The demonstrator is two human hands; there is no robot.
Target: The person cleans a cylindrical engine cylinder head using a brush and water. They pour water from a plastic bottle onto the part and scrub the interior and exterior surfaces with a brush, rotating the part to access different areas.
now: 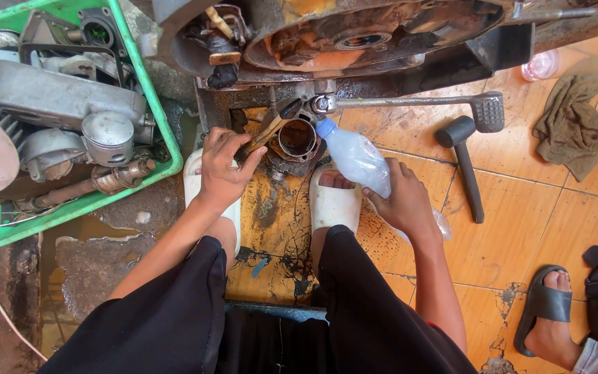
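My left hand (221,170) is clenched round the handle of a brush (271,128), whose dark bristle end pokes out at two o'clock from the knuckles and rests at the rim of the engine cylinder (297,142); I judge the low, slanted grip lets the bristles work into the bore. My right hand (404,201) grasps a clear plastic bottle (356,158), tipped so its blue cap points to eleven o'clock, just beside the cylinder's edge, apparently so that liquid can be fed where the brush works. The cylinder sits on the stained floor between my two white sandals (331,201), which seem to hem it in.

At twelve o'clock from the cylinder hangs the underside of a motorcycle engine (354,38), with one kick lever (417,102) running out to three o'clock. One hammer (466,166) lies on the orange tiles (541,228) at three o'clock from the bottle, near one crumpled rag (572,125). At nine o'clock, one green tray (153,90) holds engine parts, one piston (108,137) among them. At five o'clock, another person's foot in a dark sandal (545,315) rests well apart.
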